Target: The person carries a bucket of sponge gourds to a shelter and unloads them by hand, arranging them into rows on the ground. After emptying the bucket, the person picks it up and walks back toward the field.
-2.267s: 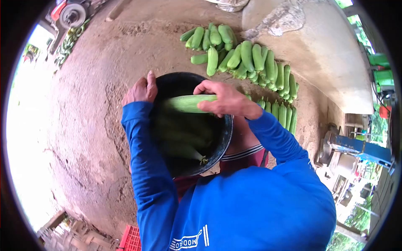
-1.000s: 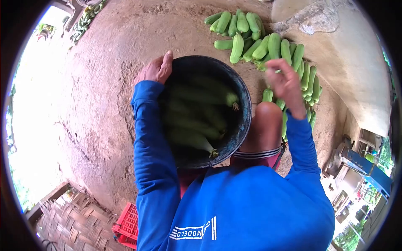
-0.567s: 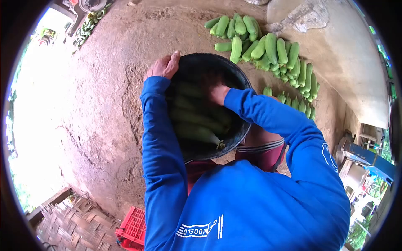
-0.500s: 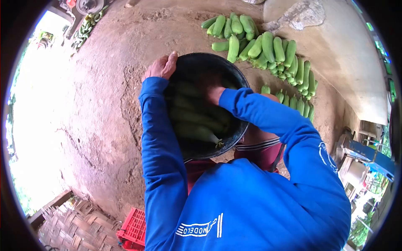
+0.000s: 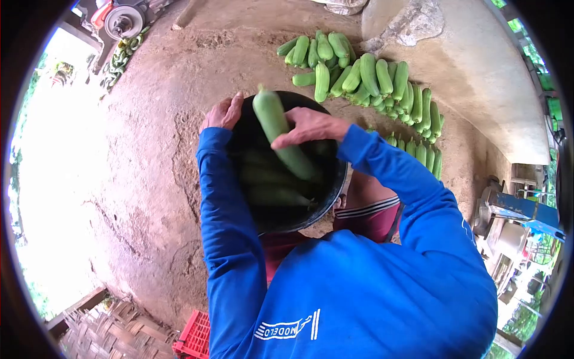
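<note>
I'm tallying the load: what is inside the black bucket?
Several long green vegetables lie dimly visible inside the black bucket. The right hand holds another vegetable over them. That one, the hand and deep shadow hide the rest, including the bottom.

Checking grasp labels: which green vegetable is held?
The vegetable over the black bucket, gripped by the right hand; the others lie in the bucket or on the floor.

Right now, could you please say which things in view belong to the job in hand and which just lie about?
In the job:
right hand holding a green vegetable
left hand at the black bucket's rim
likely, the heaped vegetables outside it

Apparently lying about:
red crate
woven panel
metal wheel
</note>
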A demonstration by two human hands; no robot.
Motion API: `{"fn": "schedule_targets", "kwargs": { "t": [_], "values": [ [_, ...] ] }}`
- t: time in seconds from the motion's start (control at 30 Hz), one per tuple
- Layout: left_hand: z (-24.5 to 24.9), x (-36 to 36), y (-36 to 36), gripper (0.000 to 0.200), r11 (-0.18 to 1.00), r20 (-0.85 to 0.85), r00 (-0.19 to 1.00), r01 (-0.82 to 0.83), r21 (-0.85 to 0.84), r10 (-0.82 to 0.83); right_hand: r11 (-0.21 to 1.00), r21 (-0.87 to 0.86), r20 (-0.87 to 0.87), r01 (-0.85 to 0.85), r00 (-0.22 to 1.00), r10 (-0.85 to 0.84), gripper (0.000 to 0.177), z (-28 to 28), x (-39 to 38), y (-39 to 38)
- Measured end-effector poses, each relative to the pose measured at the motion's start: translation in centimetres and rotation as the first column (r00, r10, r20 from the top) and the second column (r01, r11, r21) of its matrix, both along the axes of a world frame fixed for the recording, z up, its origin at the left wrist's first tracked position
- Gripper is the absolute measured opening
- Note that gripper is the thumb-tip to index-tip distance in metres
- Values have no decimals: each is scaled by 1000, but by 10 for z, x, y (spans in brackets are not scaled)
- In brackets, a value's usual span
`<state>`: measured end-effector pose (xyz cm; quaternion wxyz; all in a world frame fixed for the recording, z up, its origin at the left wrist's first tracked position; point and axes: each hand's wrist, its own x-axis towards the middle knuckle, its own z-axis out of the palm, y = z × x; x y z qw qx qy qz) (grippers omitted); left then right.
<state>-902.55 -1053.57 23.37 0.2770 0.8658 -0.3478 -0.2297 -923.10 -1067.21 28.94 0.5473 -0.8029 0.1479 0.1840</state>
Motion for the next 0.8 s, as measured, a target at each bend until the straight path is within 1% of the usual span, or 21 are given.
{"fn": "schedule_targets", "kwargs": {
  "t": [0.03,0.07,0.1,0.13,0.17,0.2,0.27,0.3,0.33,0.4,0.47,0.5,0.53,0.57,0.6,0.63,0.67,0.73,0.77,0.8],
  "values": [
    [8,-3,1,65,999,-12,1000,-18,30,18,972,225,108,67,990,-93,55,2,-11,-6],
    [11,-5,1,64,998,-23,999,-30,60,31,926,331,155,180,958,-242,51,47,-28,-3],
    [4,-3,1,65,999,0,999,-42,34,42,847,450,112,284,923,-369,48,43,-39,-13],
    [5,-3,1,65,999,-5,1000,-23,26,23,739,557,56,379,871,-489,46,44,-48,-20],
    [7,-3,0,66,999,-6,1000,-29,18,29,664,628,57,406,827,-559,49,51,-61,-26],
    [10,-5,-3,67,999,-6,999,-33,11,33,579,689,26,435,784,-620,49,42,-70,-39],
    [13,-6,-8,68,999,7,1000,-23,42,22,516,714,52,473,699,-714,50,30,-84,-65],
    [13,-6,-6,69,996,18,999,-40,80,39,482,707,15,517,671,-741,52,42,-86,-65],
    [12,-6,-5,69,995,21,999,-40,94,38,474,678,32,561,623,-782,55,44,-86,-63],
    [12,-5,-7,69,996,30,999,-43,82,41,567,580,30,585,680,-732,56,48,-86,-57],
    [14,-8,-6,69,994,36,998,-54,100,50,802,380,99,461,842,-530,58,52,-76,-45],
    [17,-7,-6,69,993,41,998,-47,110,42,914,246,159,322,917,-365,59,65,-65,-33],
    [15,-5,-5,69,992,47,998,-48,116,43,958,172,112,230,961,-251,60,49,-52,-25],
    [12,-4,-6,69,993,33,999,-43,108,39,991,68,28,116,993,-119,64,39,-40,-19],
    [10,-3,-7,69,995,17,999,-35,98,34,993,-113,-47,27,998,-33,61,46,-27,-8],
    [10,-5,-7,69,995,21,999,-32,96,30,977,-214,-48,-15,999,5,62,26,-15,-2],
    [12,-6,-7,69,991,32,998,-57,121,54,976,-217,-43,-11,999,2,62,7,-6,2],
    [17,-9,-6,69,986,50,996,-84,143,77,880,-471,-49,-58,998,39,61,-27,9,8],
    [19,-12,-6,68,987,69,995,-84,135,75,879,-473,-46,-57,998,39,61,-42,11,10],
    [21,-13,-5,68,988,86,994,-83,128,73,814,-557,-49,-168,984,169,54,-56,13,11]
  ]
}}
